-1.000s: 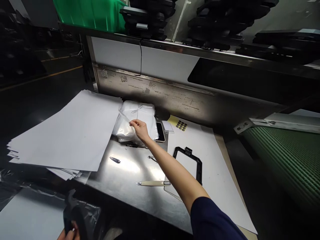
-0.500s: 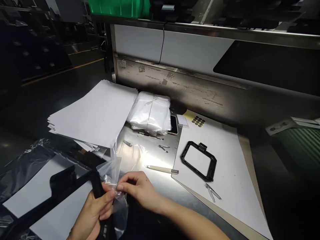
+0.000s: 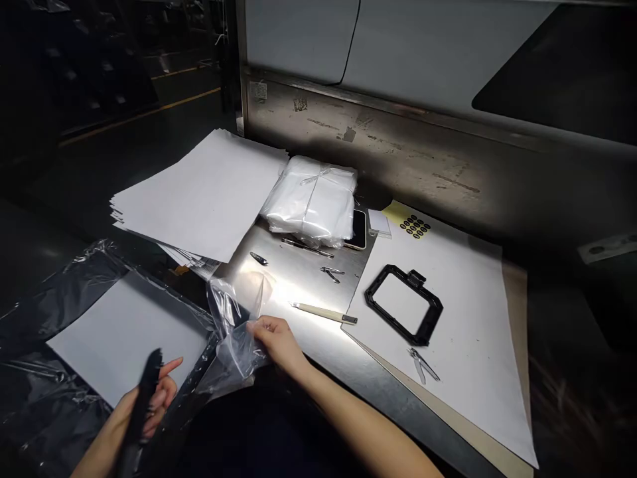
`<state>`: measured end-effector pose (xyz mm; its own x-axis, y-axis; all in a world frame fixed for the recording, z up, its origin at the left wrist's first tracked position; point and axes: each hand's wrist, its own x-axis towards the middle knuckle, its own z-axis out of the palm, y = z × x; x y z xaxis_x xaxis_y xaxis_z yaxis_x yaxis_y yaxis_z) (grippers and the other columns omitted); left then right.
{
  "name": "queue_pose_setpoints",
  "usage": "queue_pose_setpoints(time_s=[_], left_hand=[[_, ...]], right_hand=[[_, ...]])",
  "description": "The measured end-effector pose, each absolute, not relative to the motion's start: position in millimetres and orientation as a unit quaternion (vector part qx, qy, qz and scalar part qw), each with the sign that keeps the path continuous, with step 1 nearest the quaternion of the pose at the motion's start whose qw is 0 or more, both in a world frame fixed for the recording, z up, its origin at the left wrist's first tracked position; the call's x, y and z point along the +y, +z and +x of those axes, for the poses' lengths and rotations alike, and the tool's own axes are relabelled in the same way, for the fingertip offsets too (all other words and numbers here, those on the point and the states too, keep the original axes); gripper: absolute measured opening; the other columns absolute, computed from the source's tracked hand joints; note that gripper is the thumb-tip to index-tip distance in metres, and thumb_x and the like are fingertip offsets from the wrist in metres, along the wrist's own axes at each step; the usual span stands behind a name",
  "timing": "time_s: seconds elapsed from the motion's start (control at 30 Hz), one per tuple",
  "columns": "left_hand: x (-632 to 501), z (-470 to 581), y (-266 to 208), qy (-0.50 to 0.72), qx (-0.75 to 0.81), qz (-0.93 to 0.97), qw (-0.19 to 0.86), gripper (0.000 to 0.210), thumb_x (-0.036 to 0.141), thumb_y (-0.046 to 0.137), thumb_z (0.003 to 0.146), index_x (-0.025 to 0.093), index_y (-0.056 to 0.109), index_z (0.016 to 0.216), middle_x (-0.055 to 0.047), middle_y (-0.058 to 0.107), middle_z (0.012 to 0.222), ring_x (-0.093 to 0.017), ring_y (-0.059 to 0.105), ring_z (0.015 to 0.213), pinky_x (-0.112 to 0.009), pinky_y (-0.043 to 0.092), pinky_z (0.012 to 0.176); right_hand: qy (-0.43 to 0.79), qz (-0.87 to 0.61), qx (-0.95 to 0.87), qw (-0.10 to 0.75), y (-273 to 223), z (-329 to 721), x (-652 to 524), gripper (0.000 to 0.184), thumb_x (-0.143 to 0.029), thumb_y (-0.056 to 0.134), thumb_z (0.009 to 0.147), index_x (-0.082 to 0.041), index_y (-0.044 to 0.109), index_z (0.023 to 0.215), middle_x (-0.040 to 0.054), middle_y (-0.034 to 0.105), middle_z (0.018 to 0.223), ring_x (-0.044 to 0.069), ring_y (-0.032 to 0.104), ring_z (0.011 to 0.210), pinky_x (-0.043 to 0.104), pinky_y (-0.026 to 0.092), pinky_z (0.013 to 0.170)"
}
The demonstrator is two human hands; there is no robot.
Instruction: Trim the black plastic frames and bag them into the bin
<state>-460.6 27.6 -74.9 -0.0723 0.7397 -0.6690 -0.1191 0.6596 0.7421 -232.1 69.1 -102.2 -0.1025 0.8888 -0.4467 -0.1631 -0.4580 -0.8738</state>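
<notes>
At the lower left, my left hand (image 3: 158, 405) grips a black plastic frame (image 3: 137, 418), seen nearly edge-on and slightly blurred. Its index finger sticks out past the frame. My right hand (image 3: 276, 338) pinches a clear plastic bag (image 3: 231, 348) at the table's near edge; the bag hangs crumpled to the left of the fingers. Beneath the left hand lies a white sheet (image 3: 134, 332) on dark plastic film (image 3: 44, 378). Another black frame (image 3: 404, 304) rests on white paper at the right.
A stack of white paper (image 3: 204, 192) stands beside a tied bundle of clear bags (image 3: 313, 199). Across the metal table lie a craft knife (image 3: 323, 313), a pen (image 3: 307, 247), a small clipper (image 3: 332, 273) and a phone (image 3: 358, 230). Nail clippers (image 3: 423, 365) and a sticker sheet (image 3: 413, 224) lie on the right-hand paper.
My left hand has moved down and left with the black frame, away from the bag and my right hand. The frame has turned edge-on. My right hand still pinches the bag; the view has tilted down.
</notes>
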Motion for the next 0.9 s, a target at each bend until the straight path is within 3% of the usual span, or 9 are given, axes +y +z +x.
queue_pose_setpoints(time_s=[0.1,0.2,0.3,0.4,0.5,0.6,0.67,0.77,0.9], left_hand=[[28,-464,-67,0.258,0.643,0.339,0.636,0.045,0.043,0.059,0.065,0.020,0.057,0.105,-0.002,0.060,0.064,-0.013,0.046,0.049,-0.025,0.041,0.045],[36,-447,-73,0.142,0.588,0.469,0.644,0.066,0.040,0.048,0.075,0.018,0.022,0.131,0.001,0.059,0.055,-0.010,0.039,0.041,-0.022,0.034,0.043],[48,-422,-91,0.132,0.588,0.489,0.630,0.082,0.037,0.052,0.072,0.014,0.002,0.132,0.001,0.060,0.054,-0.010,0.036,0.038,-0.021,0.027,0.038],[54,-413,-107,0.160,0.610,0.486,0.605,0.067,0.038,0.052,0.072,0.012,0.025,0.127,0.007,0.048,0.047,-0.009,0.034,0.038,-0.021,0.026,0.038],[49,-424,-113,0.176,0.629,0.473,0.591,0.038,0.040,0.051,0.072,0.010,0.054,0.095,0.008,0.038,0.045,-0.008,0.034,0.040,-0.021,0.027,0.040],[38,-441,-112,0.182,0.649,0.453,0.584,0.031,0.041,0.051,0.071,0.012,0.055,0.083,0.007,0.039,0.046,-0.008,0.036,0.040,-0.021,0.029,0.040],[32,-448,-110,0.190,0.650,0.447,0.585,0.035,0.040,0.051,0.072,0.014,0.053,0.094,0.008,0.039,0.046,-0.009,0.036,0.040,-0.021,0.031,0.041],[32,-447,-106,0.195,0.628,0.452,0.603,0.062,0.037,0.050,0.074,0.024,0.022,0.128,0.010,0.039,0.048,-0.009,0.038,0.038,-0.021,0.034,0.039],[47,-437,-108,0.184,0.587,0.470,0.634,0.082,0.031,0.054,0.072,0.032,-0.003,0.131,0.009,0.044,0.051,-0.010,0.039,0.037,-0.020,0.031,0.035]], right_hand=[[0.643,-0.563,-0.399,0.333,-117,-245,84,0.032,-0.034,0.045,0.082,-0.012,0.048,0.058,-0.0071,0.041,0.048,0.004,0.036,0.040,0.018,0.032,0.042],[0.637,-0.555,-0.471,0.252,-126,-259,101,0.028,-0.034,0.042,0.085,-0.011,0.053,0.072,-0.0041,0.050,0.060,0.005,0.046,0.047,0.019,0.040,0.046],[0.619,-0.526,-0.550,0.192,-125,-269,113,0.026,-0.033,0.043,0.085,-0.011,0.054,0.076,-0.0032,0.053,0.063,0.005,0.048,0.048,0.019,0.041,0.046],[0.564,-0.500,-0.633,0.178,-115,-262,115,0.024,-0.030,0.049,0.081,-0.011,0.056,0.069,-0.0042,0.051,0.057,0.007,0.048,0.049,0.020,0.039,0.048],[0.482,-0.486,-0.704,0.186,-105,-237,96,0.013,-0.022,0.053,0.075,-0.013,0.060,0.067,-0.0011,0.054,0.060,0.011,0.050,0.059,0.023,0.036,0.056],[0.415,-0.479,-0.752,0.181,-103,-210,60,0.015,-0.020,0.047,0.076,-0.015,0.062,0.075,0.0047,0.057,0.066,0.015,0.050,0.064,0.026,0.033,0.059],[0.392,-0.469,-0.771,0.176,-106,-201,37,0.022,-0.021,0.041,0.080,-0.015,0.061,0.085,0.0064,0.058,0.067,0.016,0.050,0.063,0.026,0.033,0.057],[0.387,-0.443,-0.789,0.179,-110,-212,21,0.029,-0.024,0.031,0.086,-0.017,0.056,0.099,0.0043,0.059,0.066,0.014,0.051,0.059,0.023,0.035,0.055],[0.387,-0.397,-0.809,0.193,-107,-253,22,0.029,-0.029,0.032,0.087,-0.019,0.059,0.091,0.0017,0.059,0.066,0.012,0.051,0.056,0.021,0.035,0.052]])
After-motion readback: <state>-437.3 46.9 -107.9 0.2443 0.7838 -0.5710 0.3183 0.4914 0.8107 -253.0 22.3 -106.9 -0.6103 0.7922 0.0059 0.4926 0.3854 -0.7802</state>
